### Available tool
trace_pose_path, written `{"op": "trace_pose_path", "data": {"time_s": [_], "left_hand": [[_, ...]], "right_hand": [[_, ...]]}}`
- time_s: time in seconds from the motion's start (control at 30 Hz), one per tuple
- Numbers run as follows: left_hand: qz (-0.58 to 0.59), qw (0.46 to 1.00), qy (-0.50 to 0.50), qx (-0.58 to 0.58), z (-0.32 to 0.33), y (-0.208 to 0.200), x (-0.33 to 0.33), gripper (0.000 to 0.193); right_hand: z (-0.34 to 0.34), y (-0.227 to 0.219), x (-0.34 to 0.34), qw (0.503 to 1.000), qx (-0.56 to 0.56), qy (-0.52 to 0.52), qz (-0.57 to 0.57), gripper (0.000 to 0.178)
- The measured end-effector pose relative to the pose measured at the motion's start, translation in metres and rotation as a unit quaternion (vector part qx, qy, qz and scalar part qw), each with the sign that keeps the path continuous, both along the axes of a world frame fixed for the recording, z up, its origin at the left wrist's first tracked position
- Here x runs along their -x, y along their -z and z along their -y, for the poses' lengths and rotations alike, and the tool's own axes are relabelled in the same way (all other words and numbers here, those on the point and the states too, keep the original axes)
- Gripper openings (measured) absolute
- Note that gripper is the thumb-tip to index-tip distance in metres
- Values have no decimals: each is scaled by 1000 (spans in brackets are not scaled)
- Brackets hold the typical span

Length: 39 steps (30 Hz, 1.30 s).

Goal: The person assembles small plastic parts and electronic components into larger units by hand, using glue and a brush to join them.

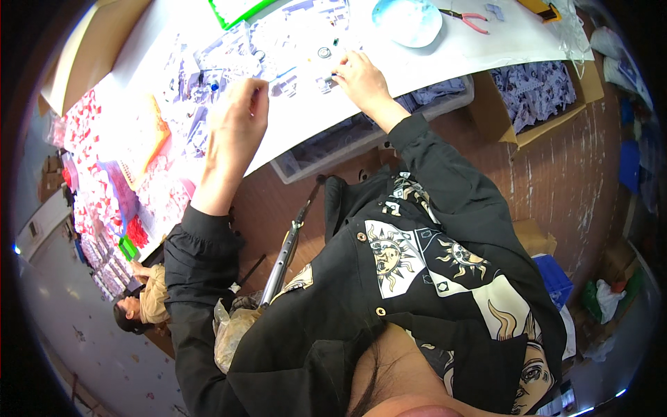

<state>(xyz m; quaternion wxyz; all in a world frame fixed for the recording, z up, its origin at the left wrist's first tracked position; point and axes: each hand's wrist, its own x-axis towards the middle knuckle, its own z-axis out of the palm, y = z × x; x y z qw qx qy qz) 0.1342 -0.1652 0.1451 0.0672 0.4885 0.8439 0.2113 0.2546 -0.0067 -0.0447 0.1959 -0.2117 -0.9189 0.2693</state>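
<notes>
Right hand [365,80] curled, fingers at a grey part [324,86] on the worktop [302,119]; couldn't tell if grasping. Left hand [236,121] curled too, contents hidden. Small piece: light, steady touch seemed best.

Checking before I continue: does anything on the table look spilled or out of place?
Pale parts lie strewn loose on the white table beside the green-rimmed tray, looking untidy, perhaps spilled; glare obscures finer detail.

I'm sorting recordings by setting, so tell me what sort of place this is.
Probably a small workshop or factory floor: small pale parts lie scattered across a white table, an open cardboard box beside it holds heaped, similar-coloured pieces, and a pink-handled tool lies on the tabletop.
</notes>
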Motion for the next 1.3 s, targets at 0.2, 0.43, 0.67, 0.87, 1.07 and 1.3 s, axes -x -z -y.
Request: {"op": "trace_pose_path", "data": {"time_s": [0.2,0.43,0.67,0.87,1.07,1.3], "left_hand": [[121,982,-17,-141,-70,29,1,13],[106,986,-33,-123,-155,129,-41,21],[186,980,9,-67,-132,138,-77,37],[252,964,-84,-9,-33,150,-52,39],[52,997,-51,11,-51,138,46,32],[-188,980,62,32,-69,196,93,40]], "right_hand": [[7,-15,-28,999,41,-9,-33,19],[43,-17,-78,995,71,-66,-4,22],[42,-25,-114,985,146,-87,-7,20],[29,-40,-106,983,158,-89,6,21],[30,-56,-57,984,129,-117,-38,21],[48,-61,-30,981,116,-134,-78,20]]}}
